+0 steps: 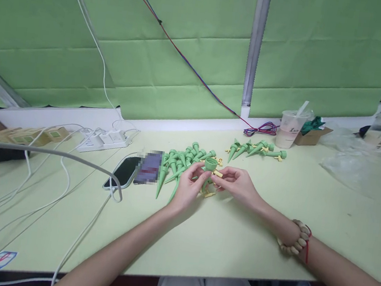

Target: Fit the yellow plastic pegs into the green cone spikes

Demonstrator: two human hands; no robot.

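My left hand (189, 188) is closed around a green plastic watering spike (211, 164), its threaded round opening turned upward toward me. My right hand (240, 184) pinches a small yellow valve (219, 174) against the spike's side, just below the opening. Whether the valve sits in the spike I cannot tell. Behind and left of my hands lies a pile of green spikes (182, 159). Beneath my fingers, a few yellow valves (209, 194) rest on the table, partly hidden. Farther back to the right, several spikes with yellow valves (257, 148) lie in a row.
Two phones (123, 172) lie left of the pile, beside loose white cables (65, 184) and a power strip (104, 140). A drink cup (289, 129), a small cardboard box (311, 136) and plastic bags (346, 161) stand at the back right of the table (233, 249).
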